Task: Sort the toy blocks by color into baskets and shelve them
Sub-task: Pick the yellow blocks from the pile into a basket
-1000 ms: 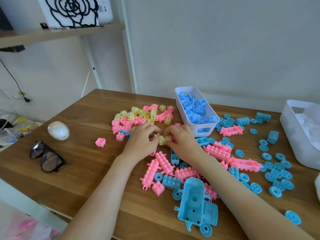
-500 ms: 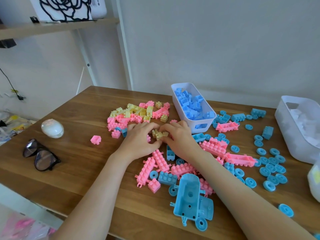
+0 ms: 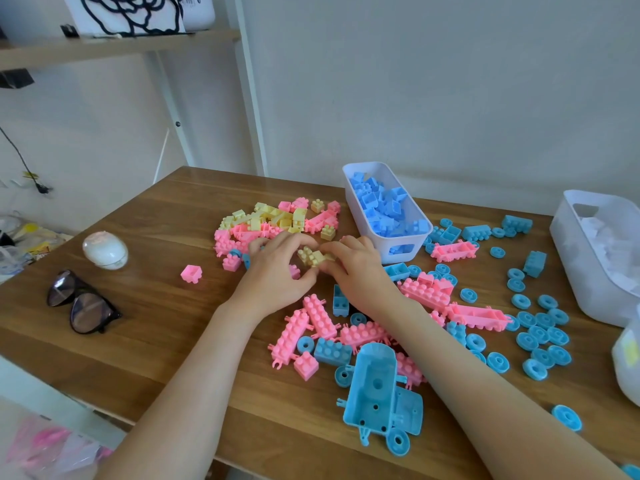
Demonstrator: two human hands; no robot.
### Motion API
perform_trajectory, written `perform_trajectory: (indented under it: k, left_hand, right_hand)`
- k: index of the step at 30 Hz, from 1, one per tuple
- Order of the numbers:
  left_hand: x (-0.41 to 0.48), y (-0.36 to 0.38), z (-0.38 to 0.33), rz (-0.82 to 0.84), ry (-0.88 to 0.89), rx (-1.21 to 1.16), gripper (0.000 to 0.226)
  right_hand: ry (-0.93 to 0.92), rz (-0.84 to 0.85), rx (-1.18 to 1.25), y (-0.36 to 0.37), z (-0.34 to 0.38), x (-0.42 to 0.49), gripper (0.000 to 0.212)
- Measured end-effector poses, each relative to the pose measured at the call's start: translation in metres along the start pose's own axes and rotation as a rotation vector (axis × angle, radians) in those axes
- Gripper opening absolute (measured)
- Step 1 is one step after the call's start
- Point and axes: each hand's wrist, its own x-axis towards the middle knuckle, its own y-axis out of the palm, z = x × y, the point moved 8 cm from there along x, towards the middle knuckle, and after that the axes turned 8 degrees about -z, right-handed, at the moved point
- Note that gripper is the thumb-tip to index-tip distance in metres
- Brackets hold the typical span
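Observation:
Both hands meet at the middle of the wooden table [image 3: 145, 306]. My left hand [image 3: 277, 275] and my right hand [image 3: 356, 275] pinch a small clump of yellow blocks [image 3: 313, 256] between their fingertips. Behind them lies a mixed pile of yellow and pink blocks [image 3: 273, 220]. A white basket [image 3: 410, 249] at the back holds several blue blocks. Long pink blocks [image 3: 311, 323] and a blue toy cart [image 3: 381, 393] lie in front of the hands. Blue wheels [image 3: 540, 330] are scattered to the right.
Sunglasses [image 3: 81, 303] and a white egg-shaped object [image 3: 105, 251] sit at the table's left. A single pink block [image 3: 191, 273] lies apart. A larger white bin [image 3: 588, 278] with white pieces stands at the right edge. A wooden shelf [image 3: 114, 46] hangs at upper left.
Both hands stay together on the yellow blocks, with only slight finger movement. The camera has shifted a little, so the scene sits lower and further left.

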Motion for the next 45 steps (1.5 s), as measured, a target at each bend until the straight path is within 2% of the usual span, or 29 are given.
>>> perform_trajectory:
  k: [9, 15, 22, 29, 33, 36, 42, 45]
  left_hand:
    - [0.0, 0.0, -0.003, 0.014, -0.024, -0.051, 0.025]
    - [0.003, -0.02, -0.022, -0.096, -0.014, -0.121, 0.021]
    - [-0.004, -0.044, -0.087, -0.216, 0.124, -0.168, 0.032]
    - [-0.014, -0.011, -0.195, -0.111, 0.248, -0.305, 0.029]
    - [-0.009, 0.025, -0.27, -0.044, 0.302, -0.419, 0.026]
    - [-0.012, 0.058, -0.318, 0.116, 0.323, -0.489, 0.031]
    - [-0.03, 0.125, -0.37, 0.429, 0.381, -0.387, 0.021]
    - [-0.042, 0.148, -0.38, 0.611, 0.387, -0.259, 0.027]
  right_hand:
    - [-0.009, -0.029, 0.058, -0.005, -0.001, 0.001, 0.031]
    - [0.036, 0.001, 0.23, -0.026, 0.008, 0.006, 0.031]
    - [0.18, 0.01, 0.678, -0.086, 0.012, -0.024, 0.019]
    - [0.284, -0.115, 0.751, -0.165, -0.043, -0.085, 0.021]
    - [0.382, -0.248, 0.636, -0.223, -0.095, -0.124, 0.021]
    - [0.431, -0.293, 0.45, -0.263, -0.133, -0.161, 0.017]
    - [0.56, -0.206, 0.007, -0.3, -0.179, -0.223, 0.013]
    - [0.59, -0.116, -0.22, -0.3, -0.185, -0.237, 0.016]
